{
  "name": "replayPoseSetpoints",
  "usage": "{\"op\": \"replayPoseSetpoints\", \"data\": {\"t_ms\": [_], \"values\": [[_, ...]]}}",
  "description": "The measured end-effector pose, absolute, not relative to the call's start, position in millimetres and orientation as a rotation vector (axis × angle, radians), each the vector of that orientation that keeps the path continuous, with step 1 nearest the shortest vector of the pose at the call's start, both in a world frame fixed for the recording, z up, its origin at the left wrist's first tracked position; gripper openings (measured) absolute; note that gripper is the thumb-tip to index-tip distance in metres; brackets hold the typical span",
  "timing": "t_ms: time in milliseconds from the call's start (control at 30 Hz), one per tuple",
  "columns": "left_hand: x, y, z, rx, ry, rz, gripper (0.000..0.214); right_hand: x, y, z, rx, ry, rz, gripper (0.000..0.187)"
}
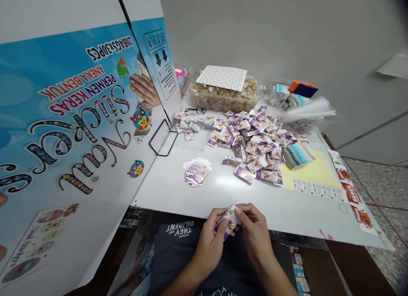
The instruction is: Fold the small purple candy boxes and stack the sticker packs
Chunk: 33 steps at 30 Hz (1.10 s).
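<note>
A small purple-and-white printed candy box (229, 224) is held between my hands at the table's front edge. My left hand (212, 236) is closed around its lower part, thumb across the printed face. At the upper end of the box, my right hand (256, 228) pinches the edge with thumb and fingers. Just beyond them lies a fanned stack of flat unfolded boxes (196, 172). Farther back and right is a heap of folded boxes (255, 136) of the same print.
A large printed carton (95, 130) stands at left, with a black wire stand (164, 139) beside it. Behind the heap are a clear tub of colourful small packets (223, 96) and a second plastic tub (299, 117). A yellow sheet (318, 168) lies at right.
</note>
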<state>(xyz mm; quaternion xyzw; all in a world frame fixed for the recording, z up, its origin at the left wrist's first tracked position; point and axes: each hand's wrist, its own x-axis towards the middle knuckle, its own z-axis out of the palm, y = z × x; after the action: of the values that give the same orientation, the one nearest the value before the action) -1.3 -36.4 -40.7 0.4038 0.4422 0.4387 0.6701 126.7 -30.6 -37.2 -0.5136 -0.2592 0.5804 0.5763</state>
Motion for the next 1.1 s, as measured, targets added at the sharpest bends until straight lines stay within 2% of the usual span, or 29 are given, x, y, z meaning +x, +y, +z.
{"op": "replayPoseSetpoints", "data": {"t_ms": [200, 300, 500, 900, 967, 1100], "values": [[-9.4, -35.2, -43.4, 0.863, 1.026, 1.047, 0.033, 122.5, -45.5, -43.8, -1.246, -1.027, 1.09, 0.015], [-14.3, -34.0, -45.3, 0.9, 1.028, 1.023, 0.035, 124.5, -43.4, -44.8, -1.216, -0.942, 1.185, 0.009], [-14.7, -31.2, -40.3, 0.885, 0.982, 1.023, 0.037, 129.5, -31.5, -38.1, -1.041, -0.845, 1.358, 0.01], [-14.7, -32.3, -44.5, 0.982, 1.02, 1.012, 0.036, 121.1, -42.3, -31.4, -1.251, -1.027, 1.034, 0.014], [-15.5, -31.8, -44.7, 0.977, 1.047, 1.027, 0.036, 121.9, -46.4, -34.8, -1.254, -1.178, 0.925, 0.018], [-18.1, -29.6, -44.0, 0.969, 1.059, 1.053, 0.038, 123.6, -51.9, -41.2, -1.241, -1.457, 0.705, 0.041]]}}
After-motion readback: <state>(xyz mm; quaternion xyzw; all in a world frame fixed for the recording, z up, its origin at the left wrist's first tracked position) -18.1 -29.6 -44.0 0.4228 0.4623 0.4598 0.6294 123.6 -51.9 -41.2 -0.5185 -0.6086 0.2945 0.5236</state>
